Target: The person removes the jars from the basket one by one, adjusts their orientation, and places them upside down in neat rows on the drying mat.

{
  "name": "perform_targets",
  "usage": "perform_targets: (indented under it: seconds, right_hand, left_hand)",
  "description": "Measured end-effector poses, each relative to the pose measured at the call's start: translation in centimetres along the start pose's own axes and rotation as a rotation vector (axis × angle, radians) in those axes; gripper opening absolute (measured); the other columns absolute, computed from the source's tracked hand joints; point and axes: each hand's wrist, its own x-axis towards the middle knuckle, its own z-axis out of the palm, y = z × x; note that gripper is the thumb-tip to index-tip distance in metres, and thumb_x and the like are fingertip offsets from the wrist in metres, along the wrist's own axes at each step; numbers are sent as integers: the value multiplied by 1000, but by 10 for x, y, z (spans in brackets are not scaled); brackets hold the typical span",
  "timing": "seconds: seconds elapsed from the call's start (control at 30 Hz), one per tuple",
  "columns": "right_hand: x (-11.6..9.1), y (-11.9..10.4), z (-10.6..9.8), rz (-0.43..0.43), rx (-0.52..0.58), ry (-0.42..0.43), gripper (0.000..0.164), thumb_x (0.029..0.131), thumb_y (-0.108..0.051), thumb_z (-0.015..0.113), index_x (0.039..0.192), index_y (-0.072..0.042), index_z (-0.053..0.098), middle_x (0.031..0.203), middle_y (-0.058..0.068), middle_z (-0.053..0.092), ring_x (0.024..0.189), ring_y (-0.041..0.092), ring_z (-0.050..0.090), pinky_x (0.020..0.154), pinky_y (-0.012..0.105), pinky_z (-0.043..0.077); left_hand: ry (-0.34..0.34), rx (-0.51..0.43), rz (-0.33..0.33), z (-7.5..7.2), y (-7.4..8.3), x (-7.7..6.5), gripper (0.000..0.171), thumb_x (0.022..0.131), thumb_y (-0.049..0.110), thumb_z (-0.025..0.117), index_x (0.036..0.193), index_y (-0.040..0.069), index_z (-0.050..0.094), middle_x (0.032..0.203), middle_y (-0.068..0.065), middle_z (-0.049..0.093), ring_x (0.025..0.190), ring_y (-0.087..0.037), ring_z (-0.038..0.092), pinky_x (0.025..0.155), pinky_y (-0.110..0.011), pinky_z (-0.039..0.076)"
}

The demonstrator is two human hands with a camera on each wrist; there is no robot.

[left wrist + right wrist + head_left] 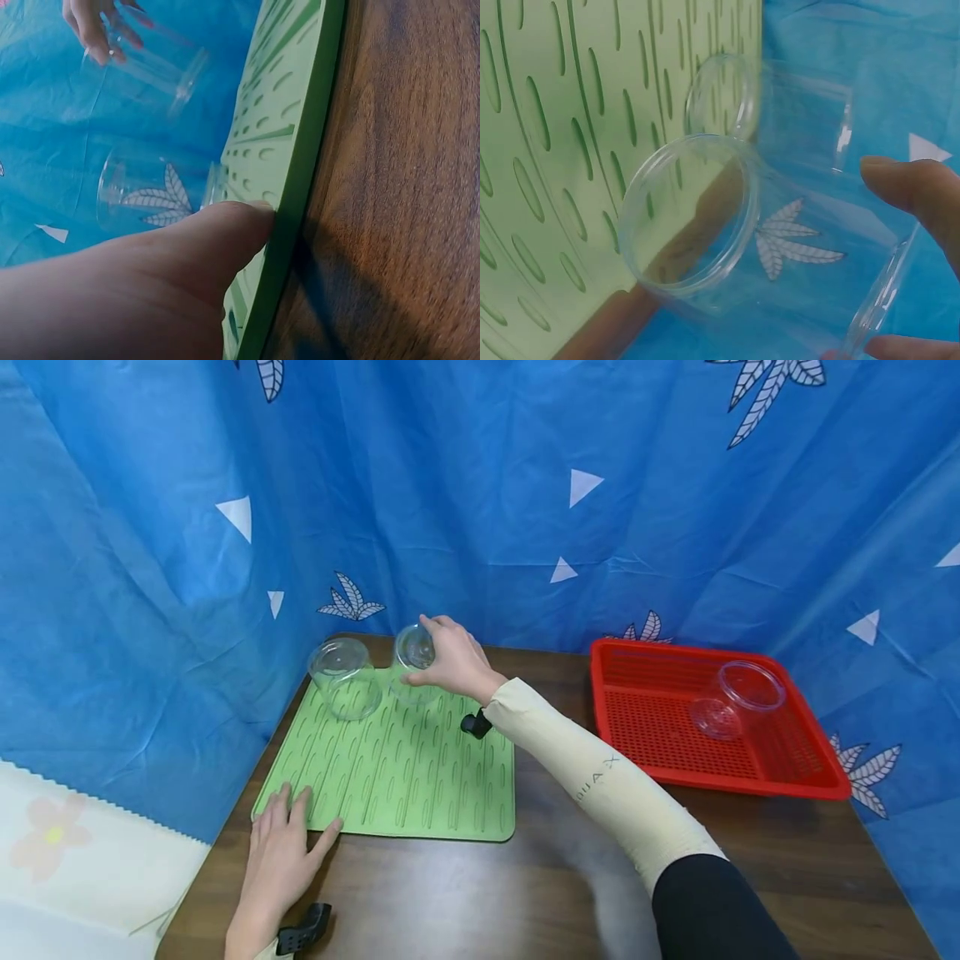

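Note:
My right hand [459,664] grips a clear plastic jar [409,648] near its base, above the back of the green ridged mat [420,777]. The jar's open rim [630,225] points down toward the mat, and the left wrist view shows it tilted and apart from the surface. A second clear jar [341,681] stands upside down on the mat's back left corner. My left hand [281,856] rests with fingers spread on the mat's near left corner; its thumb [240,221] touches the mat's edge. Nothing is held in it.
At the right of the brown wooden table [540,877] sits a red plastic basket [630,718] with another clear jar [738,697] leaning inside. A blue patterned curtain [465,510] hangs behind and left of the table. White cloth [90,860] lies at the left.

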Motion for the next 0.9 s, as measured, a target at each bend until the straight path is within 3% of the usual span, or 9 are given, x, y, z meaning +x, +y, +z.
perform_targets:
  seconds: [0.23, 0.5, 0.73, 0.9]
  right_hand:
    - [11, 2, 16, 29, -90, -63, 111, 70, -56, 85, 156, -9, 33, 148, 9, 45, 125, 24, 51, 91, 34, 51]
    - [15, 4, 29, 40, -115, -103, 109, 71, -58, 83, 155, -8, 36, 146, 10, 47, 105, 20, 58, 62, 27, 52]
    - [19, 5, 39, 51, -126, -111, 109, 70, -59, 83, 154, -9, 37, 141, 8, 50, 104, 19, 58, 69, 29, 55]
    - [24, 5, 43, 54, -130, -106, 108, 70, -61, 83, 155, -10, 37, 139, 7, 50, 105, 19, 57, 64, 27, 53]
  left_hand:
    - [-7, 8, -10, 3, 0, 2, 76, 98, 46, 60, 145, -11, 39, 151, -40, 22, 138, -60, 18, 113, -69, 7]
    - [-39, 12, -30, 4, 1, 1, 75, 100, 46, 57, 145, -10, 38, 152, -41, 18, 139, -59, 15, 111, -72, 6]
    - [-56, 21, -48, 6, 0, 2, 74, 100, 45, 57, 144, -11, 39, 152, -41, 18, 138, -61, 15, 107, -76, 8]
    - [-55, 31, -44, 6, 1, 5, 74, 99, 45, 57, 144, -11, 39, 152, -41, 18, 138, -60, 15, 108, -75, 9]
